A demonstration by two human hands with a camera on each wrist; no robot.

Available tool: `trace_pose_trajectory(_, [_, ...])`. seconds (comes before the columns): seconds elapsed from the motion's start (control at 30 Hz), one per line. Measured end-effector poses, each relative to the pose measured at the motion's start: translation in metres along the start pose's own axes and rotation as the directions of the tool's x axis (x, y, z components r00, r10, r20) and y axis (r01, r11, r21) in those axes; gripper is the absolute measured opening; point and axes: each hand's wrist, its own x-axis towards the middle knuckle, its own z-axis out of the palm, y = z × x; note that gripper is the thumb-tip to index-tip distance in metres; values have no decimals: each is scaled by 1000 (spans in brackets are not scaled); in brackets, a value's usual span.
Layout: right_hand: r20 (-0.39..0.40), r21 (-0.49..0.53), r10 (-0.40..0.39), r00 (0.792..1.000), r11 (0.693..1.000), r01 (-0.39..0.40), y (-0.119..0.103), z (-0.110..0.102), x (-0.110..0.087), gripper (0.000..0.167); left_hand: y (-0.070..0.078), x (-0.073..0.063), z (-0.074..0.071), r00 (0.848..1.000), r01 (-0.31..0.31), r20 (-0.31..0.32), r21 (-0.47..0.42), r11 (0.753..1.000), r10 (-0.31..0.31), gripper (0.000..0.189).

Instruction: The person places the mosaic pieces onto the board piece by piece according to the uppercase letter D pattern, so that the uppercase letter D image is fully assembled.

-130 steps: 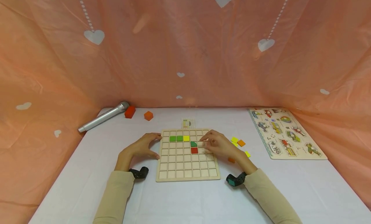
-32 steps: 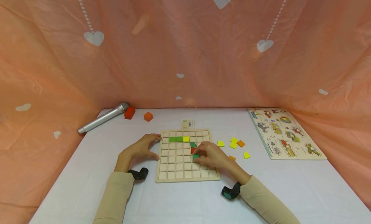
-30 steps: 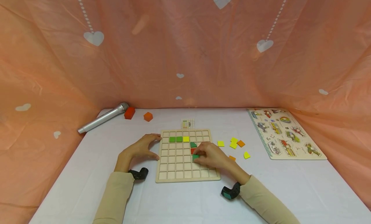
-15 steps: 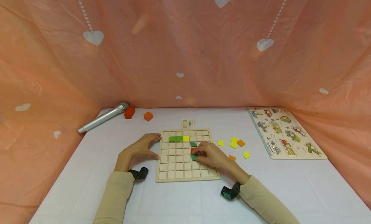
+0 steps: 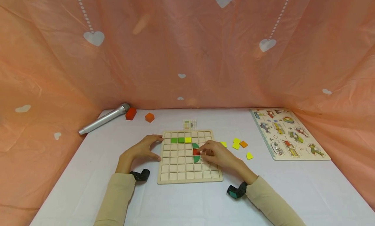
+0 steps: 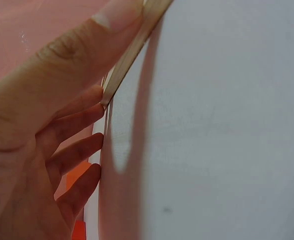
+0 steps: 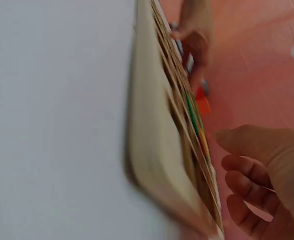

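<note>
- Thumb and fingers of right hand [image 5: 219,154] loosely bent and apart, over red tile [image 5: 196,152]; contact unclear;
- beyond and before that, green curved tiles [image 5: 196,159] in cells of wooden grid board [image 5: 177,176];
- farther left, green squares [image 5: 174,140] and yellow square [image 5: 188,139] in one row;
- left hand [image 5: 142,148] spread along board's left edge, touching with thumb;
- off to the right, loose yellow tiles [image 5: 236,146].

We face a pink curtain [image 5: 202,53] with white hearts [image 5: 94,38].
Before it, on the left, we see a silver microphone [image 5: 104,118], its head just beside a red block [image 5: 131,114], then an orange block [image 5: 149,117]; on the right lies a picture puzzle [image 5: 287,135].
</note>
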Motion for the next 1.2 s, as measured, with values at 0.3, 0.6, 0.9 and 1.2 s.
trace_pose_trajectory(0.3, [-171, -23, -40, 984, 999, 37, 26, -35, -31, 20, -1, 1, 1, 1000, 6, -1, -6, 1000, -6, 82])
trace_pose_trajectory(0.6, [-226, -90, 30, 974, 995, -51, 44, -54, -68, 20, -1, 0, 1, 1000, 21, 8, -14, 1000, -21, 82])
trace_pose_trajectory(0.9, [-302, -164, 89, 949, 976, -144, 56, -63, -95, 28, -1, 0, 1, 1000, 22, 4, -4, 1000, -22, 82])
trace_pose_trajectory(1.2, [-234, -153, 297, 926, 929, -337, 57, -67, -107, 28, -2, 1, 1, 1000, 27, 8, 0, 1000, -27, 83])
